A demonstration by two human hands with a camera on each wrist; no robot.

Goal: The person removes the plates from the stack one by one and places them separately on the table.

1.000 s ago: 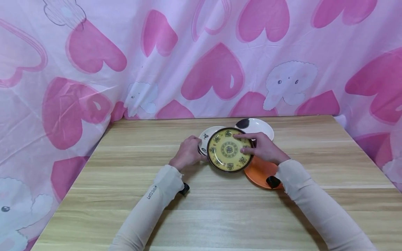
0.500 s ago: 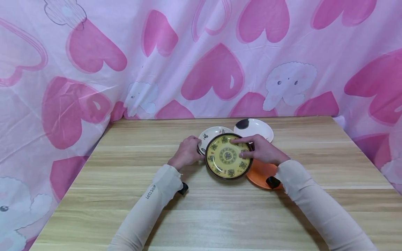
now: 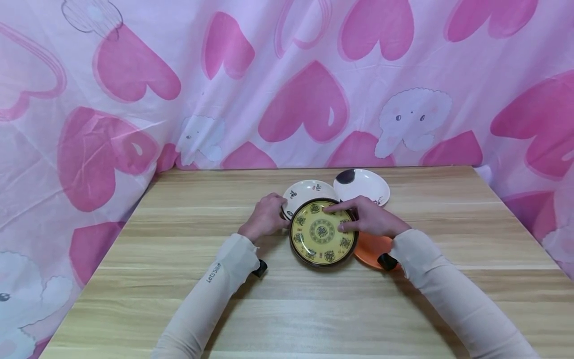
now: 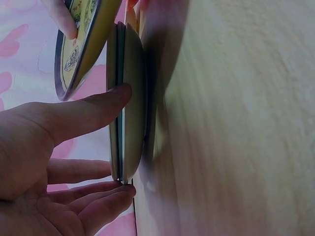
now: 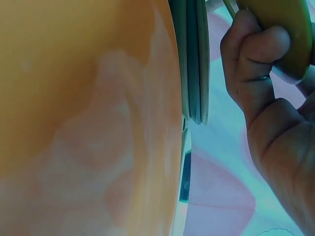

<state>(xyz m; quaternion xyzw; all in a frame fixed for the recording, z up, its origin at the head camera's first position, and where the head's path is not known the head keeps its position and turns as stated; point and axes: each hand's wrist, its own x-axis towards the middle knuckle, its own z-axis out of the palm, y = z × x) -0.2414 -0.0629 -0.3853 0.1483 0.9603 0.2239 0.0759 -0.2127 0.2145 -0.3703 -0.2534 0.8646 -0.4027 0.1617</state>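
Note:
My right hand (image 3: 374, 218) pinches the right rim of a yellow plate (image 3: 322, 234) with a dark brown edge and dark printed motifs. The plate is raised and tilted, overlapping the near part of a plate stack (image 3: 305, 192) in the head view. White with small dark prints is the top plate of that stack. My left hand (image 3: 264, 217) holds the stack's left edge. From the left wrist, its thumb and fingertips touch the rims of the stacked plates (image 4: 134, 128), and the yellow plate (image 4: 93, 49) is apart from them. Curled fingers (image 5: 263, 46) grip the yellow plate in the right wrist view.
An orange plate (image 3: 371, 247) lies right of the stack, partly under my right hand. Behind it is a white plate (image 3: 365, 187) with a black patch. The wooden table (image 3: 314, 314) meets a pink heart-patterned cloth (image 3: 305, 104) at the back.
My right hand has drawn the yellow plate toward me and slightly left, uncovering more of the white top plate. The left hand has stayed nearly still at the stack.

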